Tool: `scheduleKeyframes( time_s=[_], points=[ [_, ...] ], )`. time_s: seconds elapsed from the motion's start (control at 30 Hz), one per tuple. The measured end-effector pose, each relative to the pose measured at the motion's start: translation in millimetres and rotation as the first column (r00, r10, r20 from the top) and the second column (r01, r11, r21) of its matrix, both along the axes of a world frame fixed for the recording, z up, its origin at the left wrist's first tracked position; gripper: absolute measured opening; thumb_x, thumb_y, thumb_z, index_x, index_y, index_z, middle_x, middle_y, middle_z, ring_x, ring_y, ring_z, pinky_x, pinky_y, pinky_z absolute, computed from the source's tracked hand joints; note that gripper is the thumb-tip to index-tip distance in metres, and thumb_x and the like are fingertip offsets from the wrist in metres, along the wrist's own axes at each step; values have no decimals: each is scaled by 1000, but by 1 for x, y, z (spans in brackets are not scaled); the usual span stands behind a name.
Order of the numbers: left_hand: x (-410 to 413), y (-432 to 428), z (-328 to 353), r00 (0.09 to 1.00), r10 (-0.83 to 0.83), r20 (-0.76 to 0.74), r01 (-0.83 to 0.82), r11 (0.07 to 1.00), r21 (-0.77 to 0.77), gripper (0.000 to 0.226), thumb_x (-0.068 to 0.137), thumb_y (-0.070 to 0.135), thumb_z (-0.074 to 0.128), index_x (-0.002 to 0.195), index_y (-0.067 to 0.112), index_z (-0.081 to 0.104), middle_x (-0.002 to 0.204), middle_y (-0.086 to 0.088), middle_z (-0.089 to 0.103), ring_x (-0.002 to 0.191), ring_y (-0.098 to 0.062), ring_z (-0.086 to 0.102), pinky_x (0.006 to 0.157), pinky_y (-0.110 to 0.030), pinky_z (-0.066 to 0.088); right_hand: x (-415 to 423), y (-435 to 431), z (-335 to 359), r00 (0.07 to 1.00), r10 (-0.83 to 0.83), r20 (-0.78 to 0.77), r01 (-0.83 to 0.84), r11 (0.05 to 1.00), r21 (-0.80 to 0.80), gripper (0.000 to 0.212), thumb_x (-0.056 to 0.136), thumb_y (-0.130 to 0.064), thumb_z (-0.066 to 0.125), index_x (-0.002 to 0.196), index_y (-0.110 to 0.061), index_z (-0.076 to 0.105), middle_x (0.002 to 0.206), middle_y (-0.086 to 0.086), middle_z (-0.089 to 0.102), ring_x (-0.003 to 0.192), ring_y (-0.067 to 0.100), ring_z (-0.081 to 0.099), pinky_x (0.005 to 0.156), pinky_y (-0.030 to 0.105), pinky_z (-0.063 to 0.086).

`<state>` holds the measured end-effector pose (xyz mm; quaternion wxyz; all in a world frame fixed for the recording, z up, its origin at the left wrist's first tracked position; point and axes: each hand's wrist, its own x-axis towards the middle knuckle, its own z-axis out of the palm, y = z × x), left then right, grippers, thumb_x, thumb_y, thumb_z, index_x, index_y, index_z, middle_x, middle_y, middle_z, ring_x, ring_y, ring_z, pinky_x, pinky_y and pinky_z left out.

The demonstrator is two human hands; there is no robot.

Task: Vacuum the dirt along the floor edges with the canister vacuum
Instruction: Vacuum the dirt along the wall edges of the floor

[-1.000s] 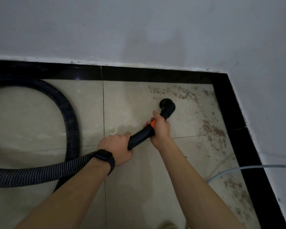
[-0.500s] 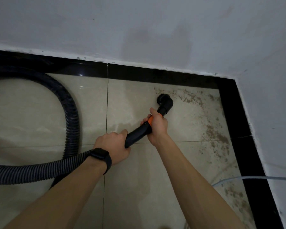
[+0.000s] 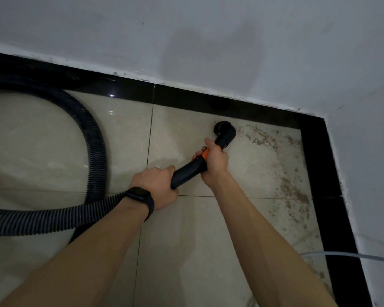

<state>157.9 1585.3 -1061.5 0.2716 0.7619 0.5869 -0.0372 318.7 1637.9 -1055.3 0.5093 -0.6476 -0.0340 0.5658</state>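
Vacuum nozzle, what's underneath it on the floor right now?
The nozzle sits on the beige floor tile, at the left end of the brown dirt along the black border. Whether dirt lies beneath its mouth is hidden by the nozzle.

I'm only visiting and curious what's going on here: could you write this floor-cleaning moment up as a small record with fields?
place: corner of a pale tiled floor with a black border below white walls
tool: black wand ending in a nozzle set on the floor
left hand: grips the wand's rear end
right hand: grips the wand at its orange collar
hose: ribbed, looped on the floor at left
dirt: brown specks right of the nozzle and along the right border
also: black watch on left wrist; pale tube lower right
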Motion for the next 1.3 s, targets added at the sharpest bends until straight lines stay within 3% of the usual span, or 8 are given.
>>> scheduleKeyframes(
  time_s=[0.47,0.7,0.83,0.97,1.13,1.3],
  points=[
    [-10,13,-5,989,115,90,-113,993,-22,19,82,37,54,93,30,40,70,7,49,55,-9,46,47,-23,34,-17,29,1,998,67,13,-67,998,8,12,96,-8,65,95,-8,53,54,-1,50,44,13,49,47,27,50],
    [-42,10,-6,990,127,64,-125,991,-41,19,75,43,57,88,37,46,69,10,53,56,-8,48,47,-23,32,-48,25,4,992,122,19,-122,992,-3,14,97,-12,65,105,-7,55,61,3,51,45,13,54,48,28,54],
    [-44,3,1,999,34,38,-32,997,-65,17,78,43,58,87,36,45,71,9,55,61,-11,53,52,-24,41,-45,4,6,999,48,3,-48,999,-9,27,98,-14,65,122,-4,55,69,4,52,47,12,55,50,28,53],
    [-36,-10,11,990,-143,-7,142,986,-89,15,78,42,55,83,37,42,72,10,54,62,-13,54,50,-24,36,-29,-38,10,992,-124,-15,124,992,-33,19,98,-13,66,112,-7,53,70,6,53,46,13,54,49,28,54],
    [-24,-30,24,921,-384,-61,374,919,-126,19,78,44,54,90,38,40,76,9,55,72,-19,61,57,-26,42,-13,-98,11,933,-356,-42,353,933,-70,24,100,-14,67,106,-11,44,73,8,51,46,16,53,50,32,55],
    [-24,-49,26,865,-494,-87,483,867,-120,21,77,47,50,92,39,40,67,13,47,62,-13,50,53,-25,36,-16,-137,11,884,-464,-58,459,885,-80,27,101,-18,68,108,-13,43,78,8,51,45,15,54,54,36,56]
  ],
)
